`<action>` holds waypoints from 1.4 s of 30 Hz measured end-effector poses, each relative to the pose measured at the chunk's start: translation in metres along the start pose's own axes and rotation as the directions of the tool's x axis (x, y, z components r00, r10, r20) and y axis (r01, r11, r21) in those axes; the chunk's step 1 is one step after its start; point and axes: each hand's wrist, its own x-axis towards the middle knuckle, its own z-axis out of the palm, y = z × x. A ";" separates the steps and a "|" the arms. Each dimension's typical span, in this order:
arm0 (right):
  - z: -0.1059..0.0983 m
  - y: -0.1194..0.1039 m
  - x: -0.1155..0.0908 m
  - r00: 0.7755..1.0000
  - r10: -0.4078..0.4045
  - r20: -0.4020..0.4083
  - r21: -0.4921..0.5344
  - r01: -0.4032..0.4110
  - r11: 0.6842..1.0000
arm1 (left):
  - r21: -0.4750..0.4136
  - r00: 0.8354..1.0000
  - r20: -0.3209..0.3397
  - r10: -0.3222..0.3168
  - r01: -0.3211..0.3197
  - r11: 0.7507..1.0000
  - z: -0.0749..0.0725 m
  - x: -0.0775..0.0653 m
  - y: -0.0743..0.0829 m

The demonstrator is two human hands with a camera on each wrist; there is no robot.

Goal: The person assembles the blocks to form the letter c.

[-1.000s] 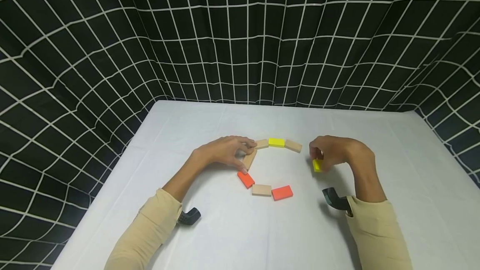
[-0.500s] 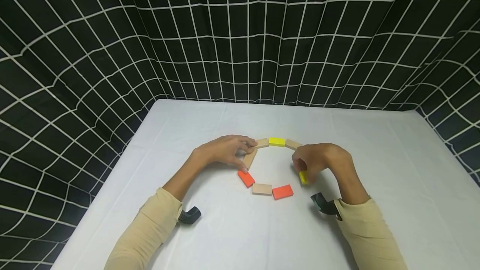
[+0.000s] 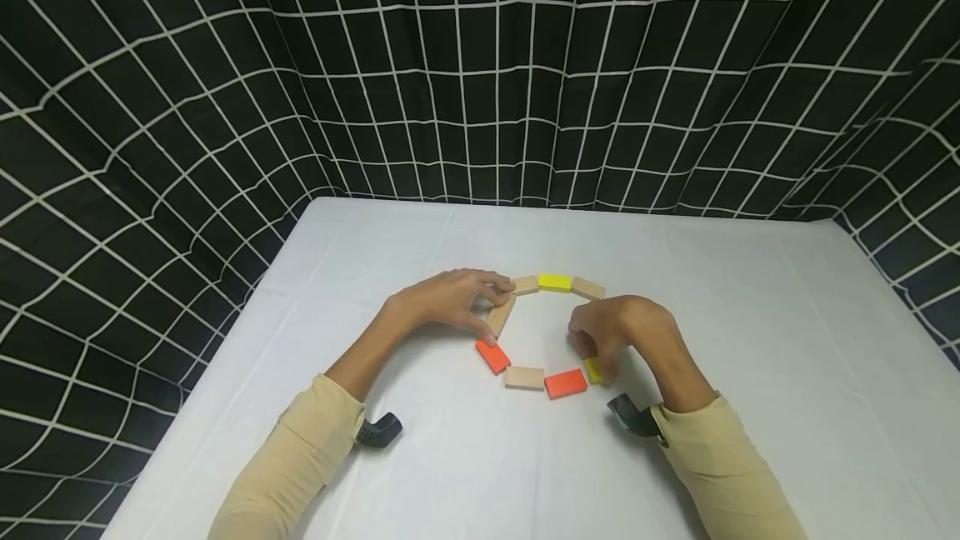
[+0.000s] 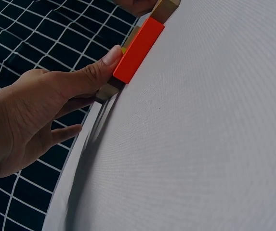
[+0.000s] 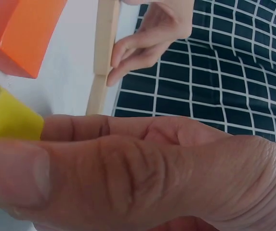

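Low on the white table, my right hand [image 3: 618, 327] pinches a yellow block [image 3: 594, 371] between thumb and fingers. That block is just right of a red block [image 3: 566, 384]; whether they touch is unclear. Over at the left, my left hand [image 3: 453, 300] holds a plain wooden block [image 3: 501, 317] lengthwise, thumb at its near end and fingertips at its far end. The thumb also touches another red block [image 3: 492, 357], seen closer in the left wrist view [image 4: 140, 50]. Other blocks lie in a curve: plain [image 3: 524, 378], plain [image 3: 525, 285], yellow [image 3: 554, 282], plain [image 3: 588, 287].
The blocks lie on a white-covered table [image 3: 420, 482]. A black curtain with a white grid [image 3: 495, 90] surrounds its back and sides. Dark curved attachments stick out at the left sleeve [image 3: 380, 432] and the right sleeve [image 3: 632, 417].
My right hand has carried the yellow block left and toward me, up beside the right end of the front red block. My left hand has stayed in place.
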 end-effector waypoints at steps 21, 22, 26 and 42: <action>0.000 -0.004 0.003 0.999 -0.043 0.011 -0.024 0.044 0.999 | 0.010 1.000 0.007 0.001 -0.001 1.000 -0.001 -0.001 0.001; 0.000 -0.004 0.003 0.999 -0.044 0.010 -0.025 0.044 0.999 | 0.013 1.000 0.008 0.001 -0.001 1.000 -0.001 -0.001 0.001; 0.001 -0.005 0.004 0.999 -0.048 0.013 -0.023 0.048 0.999 | 0.014 1.000 0.016 -0.003 0.003 1.000 -0.001 0.000 0.001; -0.002 0.001 -0.004 1.000 -0.005 -0.028 0.019 0.005 1.000 | 0.101 0.998 -0.012 0.054 -0.053 0.993 -0.002 0.000 0.003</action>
